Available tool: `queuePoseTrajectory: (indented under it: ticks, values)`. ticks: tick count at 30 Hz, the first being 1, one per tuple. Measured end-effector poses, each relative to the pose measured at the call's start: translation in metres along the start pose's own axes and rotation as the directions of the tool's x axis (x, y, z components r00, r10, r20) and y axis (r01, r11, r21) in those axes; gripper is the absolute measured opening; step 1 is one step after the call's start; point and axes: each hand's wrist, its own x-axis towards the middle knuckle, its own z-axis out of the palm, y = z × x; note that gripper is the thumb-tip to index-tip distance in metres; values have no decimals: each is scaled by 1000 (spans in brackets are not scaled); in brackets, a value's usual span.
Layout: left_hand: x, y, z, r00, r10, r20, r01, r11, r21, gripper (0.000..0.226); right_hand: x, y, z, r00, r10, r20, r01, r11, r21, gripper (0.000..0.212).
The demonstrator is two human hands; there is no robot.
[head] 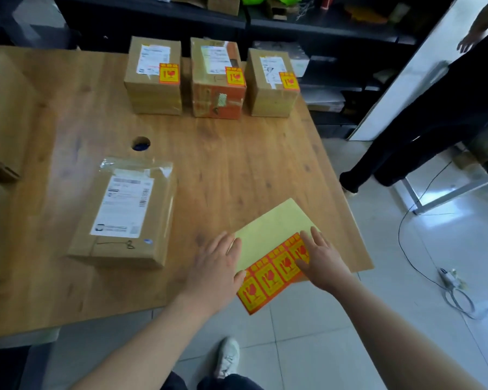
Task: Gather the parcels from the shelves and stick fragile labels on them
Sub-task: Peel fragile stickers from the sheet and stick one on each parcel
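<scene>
My left hand (217, 266) and right hand (320, 257) lie flat, fingers straight, on the label sheet (271, 237), which overhangs the table (251, 164) at its near edge. The unlabelled parcel (124, 212) sits left. Open wood lies before the three labelled parcels (217, 80).

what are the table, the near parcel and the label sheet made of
Table: looks like wood or wood-look laminate, matte, showing grain and knots.
Near parcel: brown cardboard, glossy clear tape glinting on top.
Label sheet: thin paper, seemingly, pale yellow backing with printed orange stickers.
</scene>
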Motion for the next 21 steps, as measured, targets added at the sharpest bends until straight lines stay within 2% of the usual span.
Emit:
queuePoseTrajectory:
  ticks: [3,5,10,13,15,17,21]
  values:
    - [10,11,25,986,-56,154,51,998,37,67,2,11,7,998,-52,41,52,999,-13,70]
    - [14,16,35,969,-117,216,103,992,75,70,0,16,13,996,-83,16,84,996,-21,68]
    - [20,9,48,959,-220,178,194,969,150,79,-11,20,23,973,-204,-104,197,978,-75,51]
    - [28,7,47,948,-276,161,252,955,156,88,-14,23,25,966,-234,-113,237,971,16,42]
    - [36,12,45,938,-290,190,266,954,141,95,-11,27,20,977,-141,-163,169,971,172,44]
    - [43,21,45,936,-268,227,250,962,107,104,-4,29,14,983,0,-185,54,957,286,56]
    - [47,32,53,938,-244,245,229,969,89,112,8,23,5,989,109,-98,-66,929,365,58]
